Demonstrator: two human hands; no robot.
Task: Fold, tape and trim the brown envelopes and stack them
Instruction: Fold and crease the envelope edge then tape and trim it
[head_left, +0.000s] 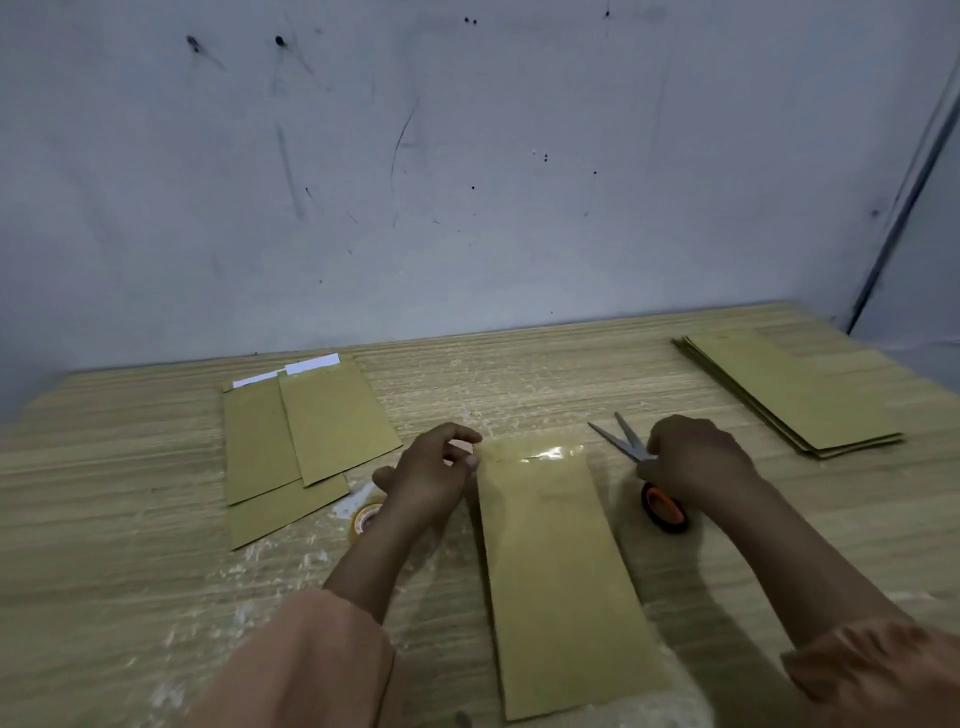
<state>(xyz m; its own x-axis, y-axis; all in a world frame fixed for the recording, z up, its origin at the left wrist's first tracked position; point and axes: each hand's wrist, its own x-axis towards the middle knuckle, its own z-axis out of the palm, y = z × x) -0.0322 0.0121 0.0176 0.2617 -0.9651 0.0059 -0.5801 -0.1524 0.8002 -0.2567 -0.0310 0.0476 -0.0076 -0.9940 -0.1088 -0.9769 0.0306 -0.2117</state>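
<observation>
On the wooden table (519, 374) before us lies one brown envelope (550, 561), lengthwise, its far end covered by a glossy strip of clear tape (545, 451). Our left hand (431, 473) sits at the envelope's far left corner, fingers curled with the tips touching or pinching the taped edge, though we cannot quite tell which. Our right hand (696, 462) grips the scissors (636, 457) just beside the envelope's right edge; the blades stand parted and point away from us, and an orange-and-black handle loop shows beneath the palm. Just left of our left wrist a tape roll (366, 514) rests on the table. Farther left lie a few overlapping envelopes (306, 441), two showing white strips at their far ends. Well apart, at far right, sits a neat stack of envelopes (795, 395).
</observation>
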